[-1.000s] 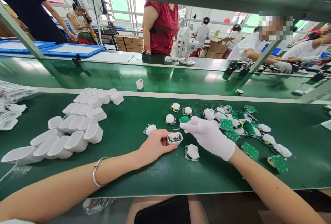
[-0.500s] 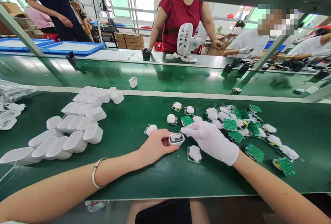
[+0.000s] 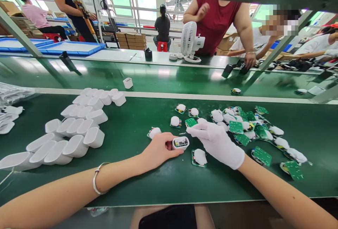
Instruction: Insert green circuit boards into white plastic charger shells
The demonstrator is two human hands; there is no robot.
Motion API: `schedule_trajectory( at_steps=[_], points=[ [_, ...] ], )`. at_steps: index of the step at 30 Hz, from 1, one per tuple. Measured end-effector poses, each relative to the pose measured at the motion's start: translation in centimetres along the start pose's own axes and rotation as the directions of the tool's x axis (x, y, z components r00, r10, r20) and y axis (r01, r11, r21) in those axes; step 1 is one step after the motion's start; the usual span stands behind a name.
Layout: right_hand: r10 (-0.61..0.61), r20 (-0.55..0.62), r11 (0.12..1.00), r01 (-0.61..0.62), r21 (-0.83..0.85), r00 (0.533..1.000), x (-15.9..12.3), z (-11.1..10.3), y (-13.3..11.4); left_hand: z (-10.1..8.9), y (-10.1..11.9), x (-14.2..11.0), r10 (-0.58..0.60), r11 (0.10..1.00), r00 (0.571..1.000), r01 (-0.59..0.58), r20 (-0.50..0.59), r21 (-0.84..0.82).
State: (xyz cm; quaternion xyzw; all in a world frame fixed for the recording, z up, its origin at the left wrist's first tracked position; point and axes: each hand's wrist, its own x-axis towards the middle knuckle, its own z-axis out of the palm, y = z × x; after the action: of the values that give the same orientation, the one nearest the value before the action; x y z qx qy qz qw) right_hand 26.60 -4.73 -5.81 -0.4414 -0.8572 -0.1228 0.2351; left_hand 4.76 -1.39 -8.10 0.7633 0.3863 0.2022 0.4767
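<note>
My bare left hand [image 3: 158, 151] is closed around a small white plastic housing [image 3: 180, 143]. Its open end faces up, and electronic parts show inside. Just to the right is my right hand [image 3: 215, 144] in a white glove, thumb and fingers pinched together. By its fingertips is a thin metallic sliver [image 3: 182, 133]; whether the fingers grip it I cannot tell. A circuit board with a white pad [image 3: 199, 157] lies below the gloved hand. Another padded board [image 3: 154, 132] sits behind my left hand, partly hidden.
Rows of white housings [image 3: 76, 127] stand at left. Several green circuit boards [image 3: 236, 127] are heaped at right. Behind a pale rail [image 3: 158, 96] runs a green belt carrying a white housing [image 3: 128, 83] and a padded board [image 3: 236, 91]. A white fan [image 3: 188, 42] and co-workers are beyond.
My gloved fingertips have drawn slightly away from the housing, and the metallic sliver now shows. Items on the far belt have shifted left. The co-worker in red has moved right, reaching down.
</note>
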Motion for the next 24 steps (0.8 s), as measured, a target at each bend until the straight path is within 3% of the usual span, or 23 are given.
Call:
schedule_trajectory(
  at_steps=[6, 13, 19, 24],
  points=[
    [-0.026, 0.006, 0.999, 0.026, -0.039, 1.000, -0.11, -0.09, -0.26, 0.11, 0.17, -0.05, -0.019, 1.000, 1.000, 0.019, -0.002, -0.008],
    [-0.036, 0.071, 0.999, 0.034, 0.026, 0.997, -0.22, -0.11, -0.16, -0.01, 0.41, -0.04, -0.017, 1.000, 1.000, 0.017, -0.004, -0.011],
    [0.032, 0.013, 0.999, -0.033, 0.032, 0.999, -0.30, -0.05, -0.17, 0.00, 0.37, -0.01, -0.021, 1.000, 1.000, 0.021, -0.007, 0.002],
    [-0.030, 0.065, 0.999, 0.031, -0.023, 0.997, -0.32, -0.23, -0.14, -0.04, 0.31, -0.02, -0.001, 1.000, 1.000, 0.001, -0.004, 0.008]
  ],
)
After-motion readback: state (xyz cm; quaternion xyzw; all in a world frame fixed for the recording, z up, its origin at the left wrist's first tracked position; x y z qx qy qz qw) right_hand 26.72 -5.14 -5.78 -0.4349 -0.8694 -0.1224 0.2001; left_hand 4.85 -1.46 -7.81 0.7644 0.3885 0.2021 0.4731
